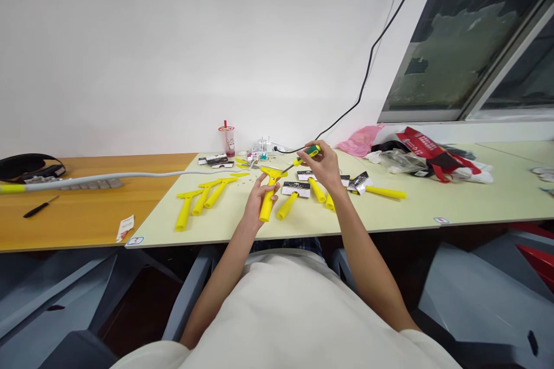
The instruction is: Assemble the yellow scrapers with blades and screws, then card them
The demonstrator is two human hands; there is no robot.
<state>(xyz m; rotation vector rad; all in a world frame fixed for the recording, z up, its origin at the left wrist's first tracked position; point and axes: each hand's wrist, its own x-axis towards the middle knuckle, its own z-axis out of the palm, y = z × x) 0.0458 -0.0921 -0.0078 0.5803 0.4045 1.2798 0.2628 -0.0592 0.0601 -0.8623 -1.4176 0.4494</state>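
My left hand (256,200) is closed around a yellow scraper (267,205), its wide head pointing away from me and its hollow handle end toward me. In my right hand (325,166) is a screwdriver (306,155) with a green and yellow handle. Its shaft slants down to the left, and the tip is at the scraper's head; whether it sits in a screw I cannot tell. Just right of my left hand lies another yellow scraper (287,206) with a black and white card on its head. Several bare yellow scraper handles (185,211) lie to the left.
More carded scrapers (385,191) lie to the right. Behind are a drink cup (228,140), a power strip (265,146) and small loose parts. Bags (426,153) are heaped at the right. A grey cable (130,175) and a black screwdriver (40,207) are on the left.
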